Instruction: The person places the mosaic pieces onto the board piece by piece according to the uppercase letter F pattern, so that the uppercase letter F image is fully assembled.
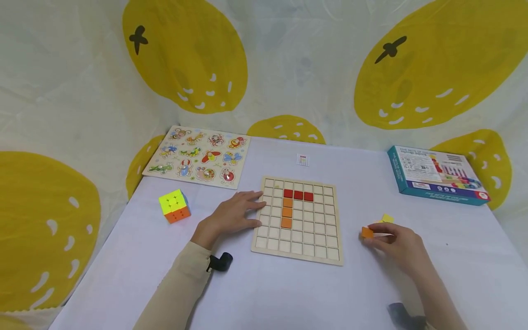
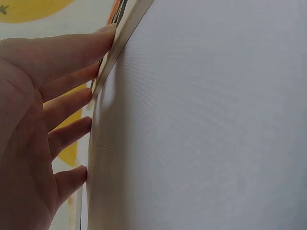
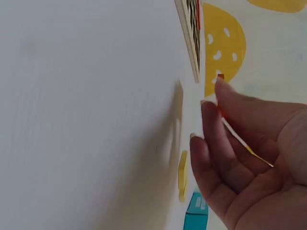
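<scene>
One orange tile (image 1: pixel 366 233) tight between right fingers (image 1: pixel 385 227), left fingers (image 2: pixel 69 105) apart (box (image 1: pixel 437 176) print illegible)

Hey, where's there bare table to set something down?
Bare table: this side of the grid board, and between the cube and left sleeve. Crowded: the board's left edge, touched by the left hand, and around the yellow tiles, where the right hand pinches an orange tile.

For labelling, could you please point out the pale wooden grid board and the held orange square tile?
Pale wooden grid board (image 1: pixel 297 214): head view, central cell.
Held orange square tile (image 1: pixel 366 233): head view, visible face.
</scene>
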`<state>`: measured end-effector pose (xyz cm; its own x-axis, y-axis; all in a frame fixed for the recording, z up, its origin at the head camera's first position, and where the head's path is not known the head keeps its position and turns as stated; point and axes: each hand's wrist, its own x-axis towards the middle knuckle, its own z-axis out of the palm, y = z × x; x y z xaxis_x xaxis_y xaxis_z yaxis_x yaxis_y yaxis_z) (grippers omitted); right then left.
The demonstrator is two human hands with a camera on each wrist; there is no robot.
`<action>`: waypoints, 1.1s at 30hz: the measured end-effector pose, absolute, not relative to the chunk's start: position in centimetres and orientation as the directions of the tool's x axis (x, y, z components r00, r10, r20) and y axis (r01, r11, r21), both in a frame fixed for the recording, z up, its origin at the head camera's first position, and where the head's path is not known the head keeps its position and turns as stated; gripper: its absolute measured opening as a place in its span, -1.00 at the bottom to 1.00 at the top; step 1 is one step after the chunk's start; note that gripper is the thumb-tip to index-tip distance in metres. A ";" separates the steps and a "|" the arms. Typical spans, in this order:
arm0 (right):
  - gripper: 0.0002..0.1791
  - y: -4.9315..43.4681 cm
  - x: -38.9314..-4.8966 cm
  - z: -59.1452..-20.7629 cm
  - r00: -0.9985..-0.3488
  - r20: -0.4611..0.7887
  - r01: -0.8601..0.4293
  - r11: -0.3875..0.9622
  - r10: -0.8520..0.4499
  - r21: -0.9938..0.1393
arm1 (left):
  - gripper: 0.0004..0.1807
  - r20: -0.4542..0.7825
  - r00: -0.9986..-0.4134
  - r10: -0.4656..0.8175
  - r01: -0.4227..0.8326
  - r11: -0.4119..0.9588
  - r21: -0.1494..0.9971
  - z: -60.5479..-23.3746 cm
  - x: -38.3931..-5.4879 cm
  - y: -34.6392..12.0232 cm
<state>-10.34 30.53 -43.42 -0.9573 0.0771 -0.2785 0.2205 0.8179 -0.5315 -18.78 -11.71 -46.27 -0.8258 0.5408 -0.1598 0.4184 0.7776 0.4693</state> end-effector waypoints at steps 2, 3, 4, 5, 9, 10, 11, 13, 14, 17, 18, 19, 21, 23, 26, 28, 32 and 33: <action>-0.45 29.9 -10.3 -43.2 -0.972 -0.227 0.183 0.808 0.063 -0.560 | -0.32 -0.159 -0.825 0.542 0.421 0.778 0.467 -46.3 -18.8 -11.7; -0.47 29.5 -10.2 -43.2 -0.979 -0.196 0.161 0.805 0.057 -0.571 | -0.32 -0.158 -0.825 0.542 0.422 0.778 0.466 -46.3 -18.8 -11.7; -0.50 29.1 -10.2 -43.2 -0.985 -0.166 0.139 0.803 0.051 -0.579 | -0.32 -0.158 -0.825 0.543 0.423 0.778 0.465 -46.3 -18.8 -11.7; -0.53 28.8 -10.2 -43.2 -0.990 -0.134 0.117 0.803 0.047 -0.585 | -0.32 -0.157 -0.825 0.542 0.423 0.779 0.463 -46.3 -18.8 -11.7; -0.59 27.4 -10.3 -43.3 -0.999 -0.036 0.047 0.780 0.031 -0.625 | -0.32 -0.157 -0.825 0.543 0.423 0.779 0.463 -46.3 -18.8 -11.7; -0.60 27.1 -10.4 -43.5 -1.000 -0.012 0.025 0.772 0.022 -0.635 | -0.32 -0.158 -0.825 0.543 0.424 0.779 0.463 -46.4 -18.8 -11.7; -0.62 26.8 -10.5 -43.6 -1.000 0.013 0.001 0.763 0.012 -0.646 | -0.32 -0.159 -0.825 0.542 0.423 0.779 0.462 -46.4 -18.8 -11.7; -0.65 26.2 -10.6 -44.0 -0.998 0.061 -0.052 0.746 -0.015 -0.664 | -0.32 -0.162 -0.826 0.541 0.421 0.781 0.460 -46.4 -18.8 -11.7; -0.66 25.9 -10.7 -44.1 -0.996 0.085 -0.082 0.738 -0.034 -0.670 | -0.32 -0.163 -0.826 0.540 0.421 0.783 0.458 -46.4 -18.8 -11.7; -0.68 25.1 -11.0 -44.6 -0.987 0.140 -0.156 0.710 -0.081 -0.686 | -0.33 -0.157 -0.827 0.539 0.423 0.782 0.458 -46.3 -18.7 -11.6; -0.68 24.8 -11.0 -44.7 -0.984 0.149 -0.172 0.703 -0.094 -0.690 | -0.33 -0.154 -0.827 0.540 0.425 0.781 0.458 -46.2 -18.7 -11.6; -0.68 24.5 -11.1 -44.8 -0.982 0.156 -0.184 0.695 -0.104 -0.696 | -0.34 -0.150 -0.827 0.542 0.428 0.780 0.457 -46.2 -18.7 -11.6; -0.69 23.9 -11.2 -44.9 -0.980 0.158 -0.197 0.682 -0.120 -0.704 | -0.34 -0.151 -0.826 0.543 0.429 0.780 0.456 -46.1 -18.6 -11.6; -0.70 23.2 -11.3 -44.9 -0.983 0.134 -0.183 0.671 -0.125 -0.718 | -0.34 -0.153 -0.827 0.542 0.428 0.781 0.454 -46.1 -18.6 -11.6; -0.72 21.9 -11.3 -44.7 -0.990 0.071 -0.133 0.662 -0.120 -0.737 | -0.33 -0.165 -0.828 0.536 0.420 0.788 0.450 -46.0 -18.6 -11.6; -0.73 20.9 -11.3 -44.6 -0.993 0.019 -0.089 0.657 -0.113 -0.749 | -0.33 -0.165 -0.830 0.533 0.416 0.788 0.453 -46.0 -18.6 -11.6; -0.73 18.9 -11.1 -44.5 -0.993 -0.050 -0.037 0.662 -0.111 -0.749 | -0.33 -0.172 -0.831 0.529 0.413 0.794 0.447 -46.2 -18.7 -11.5; -0.73 18.5 -11.1 -44.6 -0.992 -0.057 -0.032 0.662 -0.113 -0.749 | -0.33 -0.169 -0.832 0.529 0.414 0.793 0.446 -46.2 -18.7 -11.5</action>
